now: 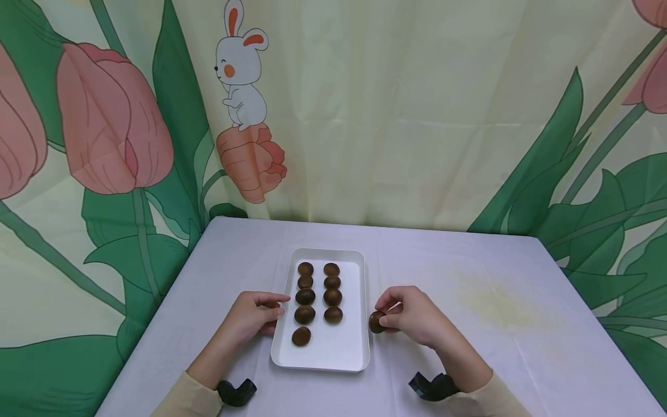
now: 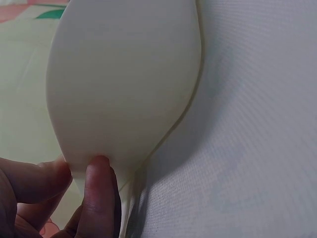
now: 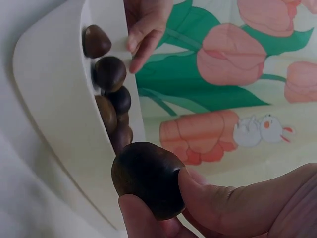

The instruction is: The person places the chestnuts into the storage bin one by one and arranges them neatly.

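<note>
A white tray [image 1: 350,353] lies on the table with several brown chestnuts [image 1: 305,297] in two columns, the left one longer. At the tray's left edge, my left hand [image 1: 255,314] holds the rim, a fingertip lapping over it. The left wrist view shows its fingers [image 2: 99,198] against the tray's outer wall [image 2: 124,89]. Just right of the tray, my right hand [image 1: 414,315] pinches one chestnut [image 1: 377,322] between thumb and fingers, outside the rim. That held chestnut [image 3: 148,178] appears large, dark and glossy in the right wrist view.
A white cloth covers the table [image 1: 458,278], with a faint yellowish stain [image 1: 497,304] on the right. Behind stands a curtain [image 1: 375,116] printed with tulips, a rabbit and a carrot. Black wrist-camera mounts [image 1: 237,392] sit at both wrists.
</note>
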The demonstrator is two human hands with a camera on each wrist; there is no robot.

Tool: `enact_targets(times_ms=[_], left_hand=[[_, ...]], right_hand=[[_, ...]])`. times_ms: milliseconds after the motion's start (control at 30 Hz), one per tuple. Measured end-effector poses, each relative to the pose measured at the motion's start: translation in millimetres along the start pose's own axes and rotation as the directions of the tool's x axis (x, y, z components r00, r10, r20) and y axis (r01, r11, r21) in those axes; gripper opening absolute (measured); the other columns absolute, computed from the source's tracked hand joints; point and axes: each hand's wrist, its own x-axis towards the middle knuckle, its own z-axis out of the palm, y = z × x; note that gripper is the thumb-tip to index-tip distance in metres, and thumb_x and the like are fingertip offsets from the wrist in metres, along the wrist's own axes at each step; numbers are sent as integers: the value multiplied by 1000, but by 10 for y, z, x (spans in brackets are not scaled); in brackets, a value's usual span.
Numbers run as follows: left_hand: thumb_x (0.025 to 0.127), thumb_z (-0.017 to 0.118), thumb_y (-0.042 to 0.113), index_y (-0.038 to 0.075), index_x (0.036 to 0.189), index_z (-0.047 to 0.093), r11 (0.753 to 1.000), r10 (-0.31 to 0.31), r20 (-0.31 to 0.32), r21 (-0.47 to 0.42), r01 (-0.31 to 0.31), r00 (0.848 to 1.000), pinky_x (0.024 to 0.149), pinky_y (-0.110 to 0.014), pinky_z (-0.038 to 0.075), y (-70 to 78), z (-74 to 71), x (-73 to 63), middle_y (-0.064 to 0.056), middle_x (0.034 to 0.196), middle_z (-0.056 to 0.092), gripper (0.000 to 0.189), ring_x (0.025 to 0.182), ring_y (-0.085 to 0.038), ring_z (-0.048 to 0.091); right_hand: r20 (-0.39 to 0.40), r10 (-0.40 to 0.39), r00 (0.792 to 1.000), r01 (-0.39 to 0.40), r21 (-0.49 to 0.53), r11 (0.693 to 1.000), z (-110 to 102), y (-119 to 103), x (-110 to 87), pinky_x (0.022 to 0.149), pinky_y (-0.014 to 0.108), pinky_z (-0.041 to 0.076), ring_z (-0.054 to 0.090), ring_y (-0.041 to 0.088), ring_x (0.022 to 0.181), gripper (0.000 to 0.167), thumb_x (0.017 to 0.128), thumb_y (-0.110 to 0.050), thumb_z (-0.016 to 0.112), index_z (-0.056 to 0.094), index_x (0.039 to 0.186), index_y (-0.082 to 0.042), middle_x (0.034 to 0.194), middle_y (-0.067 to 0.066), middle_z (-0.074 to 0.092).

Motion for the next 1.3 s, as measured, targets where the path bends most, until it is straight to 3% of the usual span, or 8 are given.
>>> enact_targets(times_ms=[400, 800, 1300], left_hand=[[93, 80, 1, 7, 120, 82, 1000, -9, -7, 11, 9, 1000, 64, -37, 67, 30, -8, -22, -15, 105, 75, 28, 75, -19, 75], [93, 80, 0, 6, 121, 82, 1000, -19, -13, 12, 19, 1000, 64, -36, 67, 28, -19, -23, -16, 106, 75, 30, 75, -19, 75], [93, 80, 0, 6, 122, 82, 1000, -12, 3, 15, 12, 1000, 64, -37, 68, 47, -12, -19, -16, 106, 76, 30, 75, -19, 75]], right_hand=[[56, -45, 997, 43, 35, 998, 260, -117, 34, 74, 37, 69, 76, 18, 85, 19, 87, 11, 78, 73, 101, -1, 99, 10, 78], [97, -68, 993, 67, 9, 998, 555, -219, 120, 69, 33, 67, 73, 16, 77, 19, 86, 11, 78, 73, 97, -4, 89, 7, 75], [20, -75, 997, 77, -121, 990, 810, -275, 190, 66, 30, 58, 67, 16, 79, 19, 86, 6, 81, 72, 95, -8, 88, 3, 70]])
